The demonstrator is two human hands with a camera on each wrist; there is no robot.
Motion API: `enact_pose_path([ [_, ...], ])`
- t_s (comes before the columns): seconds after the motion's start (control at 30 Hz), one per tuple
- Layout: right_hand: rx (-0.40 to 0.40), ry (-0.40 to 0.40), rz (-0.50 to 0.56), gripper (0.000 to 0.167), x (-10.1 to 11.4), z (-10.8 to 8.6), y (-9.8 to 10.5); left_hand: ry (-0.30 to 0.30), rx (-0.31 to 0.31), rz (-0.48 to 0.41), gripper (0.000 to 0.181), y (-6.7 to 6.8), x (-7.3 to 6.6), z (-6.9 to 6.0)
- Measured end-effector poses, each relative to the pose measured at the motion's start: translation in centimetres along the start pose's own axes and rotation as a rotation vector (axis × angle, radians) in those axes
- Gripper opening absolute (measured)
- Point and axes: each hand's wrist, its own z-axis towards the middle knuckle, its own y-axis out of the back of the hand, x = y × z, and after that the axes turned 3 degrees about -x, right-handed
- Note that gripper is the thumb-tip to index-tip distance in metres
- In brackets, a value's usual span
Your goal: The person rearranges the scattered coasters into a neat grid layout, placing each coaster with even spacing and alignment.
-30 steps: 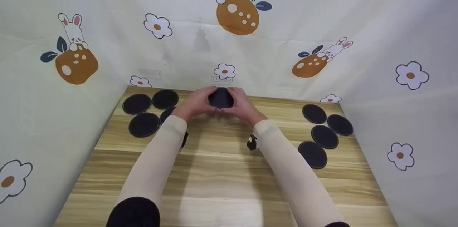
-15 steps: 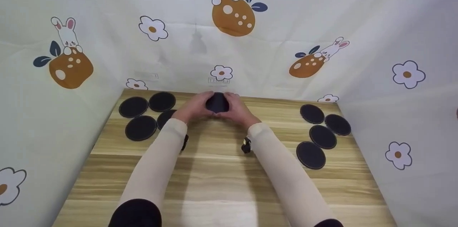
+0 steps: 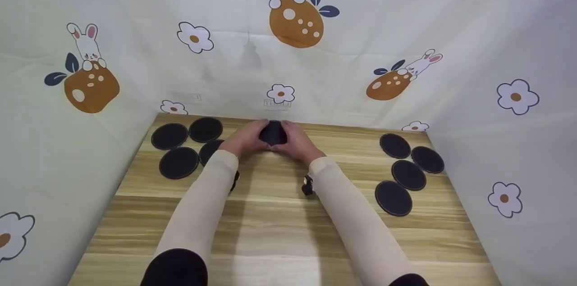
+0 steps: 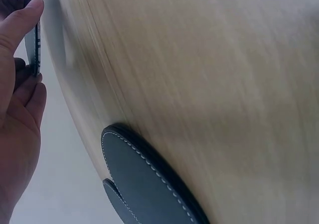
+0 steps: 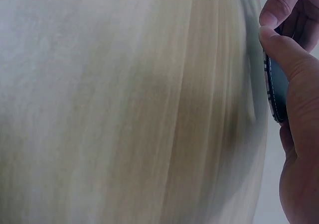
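Observation:
In the head view, a round black coaster point(image 3: 272, 133) is between both hands near the far edge of the wooden table point(image 3: 270, 214). My left hand point(image 3: 247, 138) grips its left side and my right hand point(image 3: 295, 143) its right, thumb tips meeting at the near edge. In the left wrist view, the left hand point(image 4: 20, 129) has its fingers curled behind the coaster point(image 4: 31, 55), which appears raised off the table. From the right wrist view, the right hand point(image 5: 304, 104) holds the other side of the coaster point(image 5: 277, 84); its rim has white stitching.
Several black coasters lie flat at the left, one coaster point(image 3: 179, 163) among them; the left forearm partly covers another. More lie at the right, including a coaster point(image 3: 409, 175). A printed cloth point(image 3: 225, 74) stands behind and on both sides.
Both hands and the coaster have come slightly nearer to me, away from the back cloth. The hands are a little closer together. The coasters on the table stay put.

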Motion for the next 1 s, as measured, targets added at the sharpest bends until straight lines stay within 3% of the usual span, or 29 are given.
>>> enact_pose_path([
  [0.17, -0.018, 0.026, -0.007, 0.085, -0.3, 0.2, -0.4, 0.009, 0.022, 0.005, 0.079, -0.2, 0.3, 0.5],
  [0.33, 0.02, 0.003, 0.024, 0.088, -0.3, 0.2, -0.5, 0.03, 0.035, -0.023, 0.075, -0.7, 0.7, 0.9],
  [0.73, 0.085, -0.057, 0.055, 0.085, -0.6, 0.5, -0.9, 0.116, 0.068, -0.024, 0.066, -0.9, 0.2, 0.6],
  [1.0, 0.081, -0.086, 0.021, 0.088, 0.6, -0.1, -0.5, 0.097, 0.078, 0.006, 0.076, -1.0, 0.7, 0.3],
])
